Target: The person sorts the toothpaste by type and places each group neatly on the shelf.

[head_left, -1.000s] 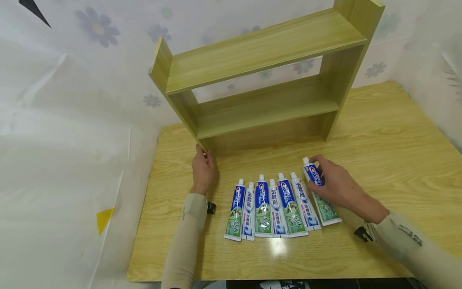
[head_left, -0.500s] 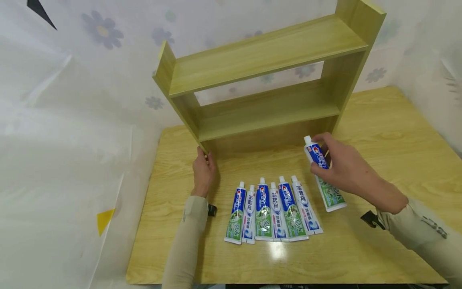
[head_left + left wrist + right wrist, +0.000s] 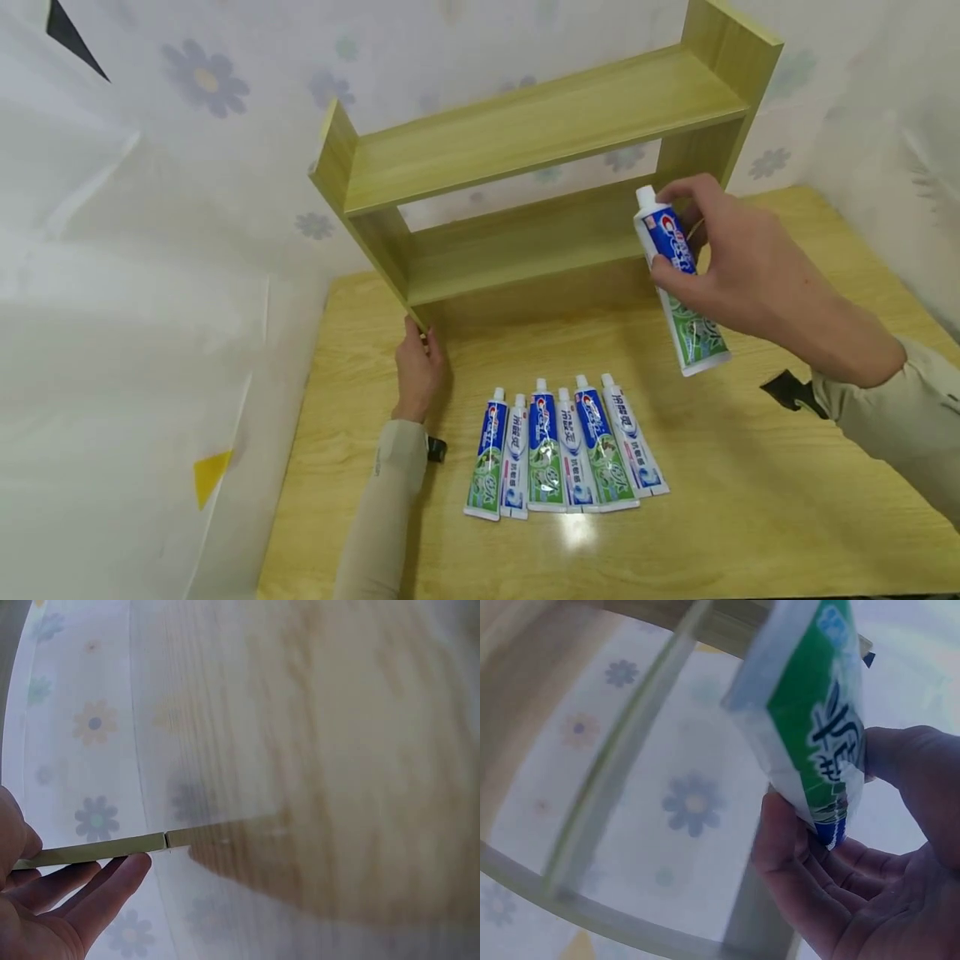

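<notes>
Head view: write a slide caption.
Right hand holding a toothpaste tube, left hand gripping the shelf, six more on the table.

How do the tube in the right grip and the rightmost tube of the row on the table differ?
The held tube is mostly blue and green; the rightmost row tube is mostly white with blue lettering.
The held tube is in the air, pinched by the right grip; the rightmost row tube lies on the table.
Both have white caps pointing away from the person.
</notes>
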`<state>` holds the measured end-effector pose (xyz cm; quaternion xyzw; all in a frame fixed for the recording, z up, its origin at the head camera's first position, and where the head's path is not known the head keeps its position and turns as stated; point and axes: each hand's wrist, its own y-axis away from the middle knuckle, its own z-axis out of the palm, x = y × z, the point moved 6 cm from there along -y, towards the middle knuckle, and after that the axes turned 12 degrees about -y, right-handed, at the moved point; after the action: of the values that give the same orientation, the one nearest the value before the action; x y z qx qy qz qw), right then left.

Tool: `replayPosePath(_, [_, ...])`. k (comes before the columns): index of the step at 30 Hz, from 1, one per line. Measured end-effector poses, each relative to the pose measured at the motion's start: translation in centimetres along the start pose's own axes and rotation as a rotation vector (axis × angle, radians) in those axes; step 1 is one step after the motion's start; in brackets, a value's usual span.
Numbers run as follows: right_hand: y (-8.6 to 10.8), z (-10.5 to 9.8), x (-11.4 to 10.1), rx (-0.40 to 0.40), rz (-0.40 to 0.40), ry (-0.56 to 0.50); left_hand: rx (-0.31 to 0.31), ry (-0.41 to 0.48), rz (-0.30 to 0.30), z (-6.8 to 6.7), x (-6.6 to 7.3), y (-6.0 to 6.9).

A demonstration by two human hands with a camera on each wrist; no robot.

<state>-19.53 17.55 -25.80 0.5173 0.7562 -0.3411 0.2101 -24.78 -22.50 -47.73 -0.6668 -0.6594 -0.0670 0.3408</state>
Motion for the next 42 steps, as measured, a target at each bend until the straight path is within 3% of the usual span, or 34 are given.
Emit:
replayPosePath(7, [-2.9, -3.3, -2.1, 0.047, -0.031, 0.016, -0.001, -0.013, -0.01, 0.3, -0.1, 0.4])
replayPosePath(18, [-8.3, -5.4, -3.5, -0.016, 0.045, 0.061, -0.023, -0.018, -0.047, -0.3, -0.3, 0.4])
replayPosePath(25, [-11.1, -5.5, -3.8, -0.062, 0.088, 0.128, -0.034, -0.005, -0.039, 0.2, -0.3, 0.4])
replayPosePath(32, [-13.9, -5.6, -4.4, -0.076, 0.089, 0.116, -0.018, 0.017, -0.028, 0.0, -0.1, 0.5])
replayPosePath(42, [-16.3, -5.5, -3.1, -0.124, 0.121, 0.086, -0.034, -0.027, -0.018, 0.7, 0.0, 1.1])
